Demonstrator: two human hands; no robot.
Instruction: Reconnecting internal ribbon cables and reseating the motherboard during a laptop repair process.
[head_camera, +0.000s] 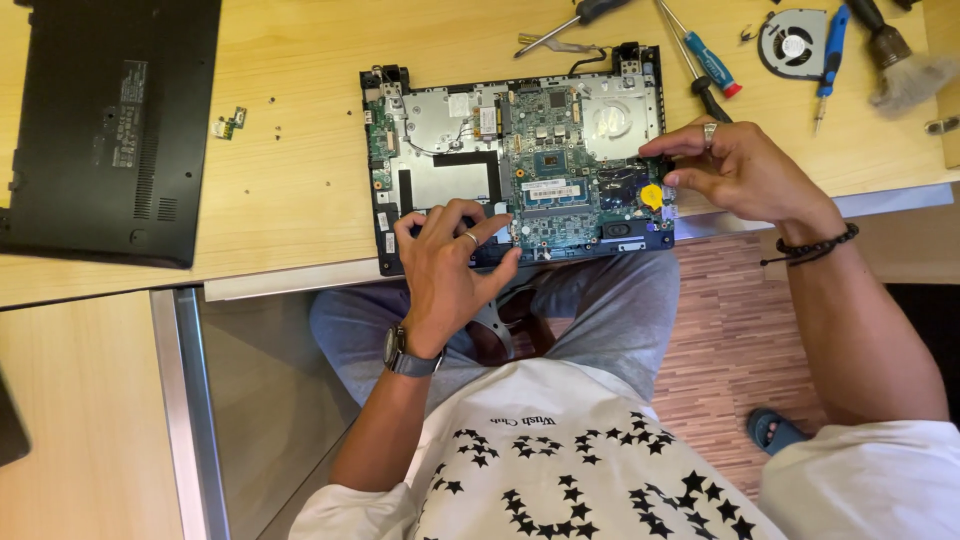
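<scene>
Two hands work on an opened laptop base (520, 160) lying on the counter (290, 170).

The left hand (450, 265), fingers spread, presses the front edge of the green board (545, 165). The right hand (735, 170) pinches at the board's right side near one yellow round cell (652, 196). Behind lie three screwdrivers, one fan (792, 42), one brush (900, 60), and one black cover (110, 125).

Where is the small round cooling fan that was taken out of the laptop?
In the head view, the cooling fan lies on the wooden desk at the upper right, beyond the opened laptop, between a red-handled screwdriver and a blue-handled screwdriver.
</scene>
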